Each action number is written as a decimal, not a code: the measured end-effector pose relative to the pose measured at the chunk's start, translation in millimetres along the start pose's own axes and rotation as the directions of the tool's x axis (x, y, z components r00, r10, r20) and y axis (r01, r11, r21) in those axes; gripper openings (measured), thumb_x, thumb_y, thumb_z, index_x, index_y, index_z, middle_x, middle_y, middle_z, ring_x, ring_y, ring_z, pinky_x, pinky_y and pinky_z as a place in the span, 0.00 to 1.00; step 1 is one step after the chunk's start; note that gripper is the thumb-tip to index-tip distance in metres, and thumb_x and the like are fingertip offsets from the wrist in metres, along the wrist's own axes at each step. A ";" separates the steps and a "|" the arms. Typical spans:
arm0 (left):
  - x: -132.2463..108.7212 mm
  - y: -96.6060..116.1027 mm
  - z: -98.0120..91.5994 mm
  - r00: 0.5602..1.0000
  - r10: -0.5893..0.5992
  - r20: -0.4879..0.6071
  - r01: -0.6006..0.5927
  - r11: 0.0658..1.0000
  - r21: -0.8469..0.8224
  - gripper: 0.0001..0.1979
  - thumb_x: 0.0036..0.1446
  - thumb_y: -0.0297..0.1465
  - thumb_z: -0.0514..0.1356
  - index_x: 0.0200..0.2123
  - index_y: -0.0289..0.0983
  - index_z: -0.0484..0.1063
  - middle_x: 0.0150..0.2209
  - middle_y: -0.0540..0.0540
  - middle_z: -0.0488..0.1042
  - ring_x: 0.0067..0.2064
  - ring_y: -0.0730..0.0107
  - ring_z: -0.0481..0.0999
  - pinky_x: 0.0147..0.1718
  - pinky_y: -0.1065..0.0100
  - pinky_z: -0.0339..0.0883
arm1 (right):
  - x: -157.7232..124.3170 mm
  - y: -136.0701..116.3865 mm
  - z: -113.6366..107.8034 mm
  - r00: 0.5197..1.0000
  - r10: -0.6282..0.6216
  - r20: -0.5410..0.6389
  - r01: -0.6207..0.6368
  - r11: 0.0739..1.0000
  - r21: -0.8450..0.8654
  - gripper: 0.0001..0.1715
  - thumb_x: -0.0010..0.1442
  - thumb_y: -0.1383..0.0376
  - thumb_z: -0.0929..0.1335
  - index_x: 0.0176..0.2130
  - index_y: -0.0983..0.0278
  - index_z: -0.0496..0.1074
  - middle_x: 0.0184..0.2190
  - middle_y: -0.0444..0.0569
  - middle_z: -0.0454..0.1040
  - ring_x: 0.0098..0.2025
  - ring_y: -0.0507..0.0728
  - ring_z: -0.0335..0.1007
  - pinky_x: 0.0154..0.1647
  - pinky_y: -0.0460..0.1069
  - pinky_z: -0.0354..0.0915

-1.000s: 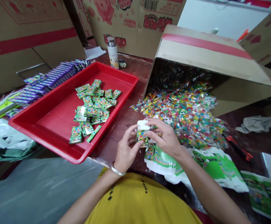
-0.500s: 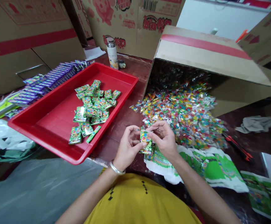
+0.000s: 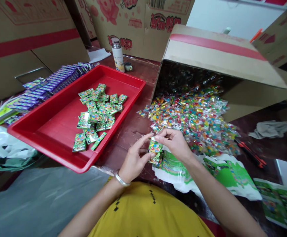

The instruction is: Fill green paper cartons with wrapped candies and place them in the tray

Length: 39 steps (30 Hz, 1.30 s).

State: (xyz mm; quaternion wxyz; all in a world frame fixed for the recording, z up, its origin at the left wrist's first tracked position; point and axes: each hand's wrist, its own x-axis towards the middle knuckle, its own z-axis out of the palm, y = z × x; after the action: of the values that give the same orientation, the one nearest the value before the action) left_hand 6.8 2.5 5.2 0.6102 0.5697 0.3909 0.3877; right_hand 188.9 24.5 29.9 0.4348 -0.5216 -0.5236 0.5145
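Observation:
A small green printed candy box [image 3: 155, 152] stands upright between my hands. My left hand [image 3: 136, 158] is closed round its left side, thumb on the front face. At the box's top edge, my right hand [image 3: 174, 144] pinches the flap with thumb and fingers. Just below and to the right lies a fanned row of flat green cartons [image 3: 174, 168], partly covered by my right hand and forearm. Beyond my hands spreads a heap of small clear packets of coloured candy [image 3: 190, 115]. Several filled-out green boxes [image 3: 101, 113] lie in the red tray [image 3: 57, 121] on the left.
The candy heap spills from a cardboard box [image 3: 217, 49] lying on its side. Red-handled pliers or cutters [image 3: 252, 154] and a grey cloth [image 3: 270, 129] lie at the right. A flask [image 3: 118, 56] and cup [image 3: 128, 66] stand behind the tray; purple boxes [image 3: 57, 82] line its far left side.
My right hand has shifted its fingers onto the top flap of the box and turned more palm-down. The left hand keeps its hold; the tray's contents look the same.

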 end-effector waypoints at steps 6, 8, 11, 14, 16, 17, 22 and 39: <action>6.5 -2.1 -3.5 0.999 -0.049 -0.016 0.046 0.992 -0.119 0.21 0.54 0.31 0.67 0.50 0.39 0.68 0.47 0.44 0.73 0.45 0.64 0.74 0.38 0.71 0.71 | -17.7 1.5 -0.1 0.980 -0.190 0.060 0.198 0.964 -0.179 0.10 0.61 0.58 0.70 0.38 0.62 0.75 0.42 0.50 0.75 0.46 0.58 0.73 0.47 0.53 0.68; 11.4 -3.1 -4.3 0.998 -0.062 -0.034 0.055 0.980 -0.189 0.22 0.53 0.30 0.67 0.50 0.39 0.66 0.43 0.47 0.72 0.42 0.68 0.74 0.37 0.71 0.71 | -23.3 2.6 -2.8 0.966 -0.189 0.179 0.236 0.925 -0.298 0.30 0.53 0.56 0.75 0.54 0.59 0.69 0.56 0.54 0.69 0.58 0.63 0.66 0.57 0.58 0.64; 17.0 -4.2 -1.3 0.996 -0.071 -0.057 0.057 0.975 -0.214 0.22 0.52 0.30 0.68 0.48 0.39 0.64 0.42 0.47 0.72 0.41 0.69 0.74 0.37 0.71 0.71 | -28.4 7.7 -4.4 0.933 -0.242 0.265 0.348 0.795 -0.497 0.53 0.45 0.58 0.79 0.63 0.59 0.58 0.67 0.56 0.56 0.68 0.65 0.52 0.66 0.60 0.55; 18.2 -3.4 6.0 0.997 -0.046 -0.056 0.036 0.987 -0.157 0.21 0.53 0.30 0.67 0.48 0.38 0.65 0.43 0.46 0.72 0.43 0.68 0.74 0.39 0.70 0.72 | -29.2 12.7 -2.3 0.915 -0.320 0.244 0.402 0.706 -0.582 0.47 0.50 0.61 0.76 0.63 0.60 0.57 0.65 0.57 0.59 0.66 0.63 0.55 0.66 0.60 0.57; 18.9 1.9 6.7 0.999 -0.011 -0.039 0.008 0.997 -0.079 0.21 0.53 0.30 0.66 0.49 0.37 0.65 0.43 0.45 0.73 0.43 0.67 0.75 0.39 0.69 0.72 | -27.8 10.3 -3.4 0.901 -0.357 0.247 0.431 0.673 -0.600 0.47 0.50 0.59 0.76 0.63 0.61 0.57 0.64 0.57 0.61 0.66 0.64 0.56 0.66 0.60 0.57; 20.2 7.1 3.2 0.999 0.023 -0.041 -0.024 1.000 -0.016 0.20 0.54 0.30 0.66 0.49 0.37 0.66 0.44 0.45 0.73 0.43 0.67 0.75 0.39 0.69 0.73 | -26.9 6.7 -6.3 0.896 -0.362 0.258 0.442 0.663 -0.603 0.50 0.49 0.57 0.77 0.63 0.61 0.56 0.64 0.57 0.60 0.67 0.64 0.55 0.66 0.61 0.56; 39.2 53.7 -59.7 0.836 0.463 -0.293 -0.195 0.750 0.632 0.20 0.57 0.28 0.62 0.54 0.36 0.68 0.52 0.41 0.69 0.54 0.56 0.71 0.51 0.57 0.70 | -38.1 -11.3 -48.3 0.947 -0.318 0.046 0.265 0.692 -0.671 0.55 0.51 0.50 0.75 0.67 0.59 0.50 0.64 0.57 0.62 0.65 0.66 0.60 0.62 0.62 0.61; -29.8 -73.1 10.0 0.893 0.161 0.420 -0.443 0.473 0.762 0.38 0.61 0.48 0.56 0.67 0.35 0.52 0.70 0.33 0.50 0.71 0.47 0.48 0.66 0.45 0.50 | -124.2 80.0 -13.6 0.985 -0.171 0.010 0.033 0.131 -0.991 0.47 0.60 0.43 0.64 0.69 0.63 0.53 0.71 0.59 0.46 0.72 0.72 0.34 0.67 0.70 0.39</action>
State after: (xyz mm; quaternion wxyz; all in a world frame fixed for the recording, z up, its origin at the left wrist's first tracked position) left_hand 6.3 -32.5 -66.3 0.2296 0.9020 0.3261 0.1653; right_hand 219.9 -103.7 -38.2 0.0470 -0.6679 -0.7427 -0.0143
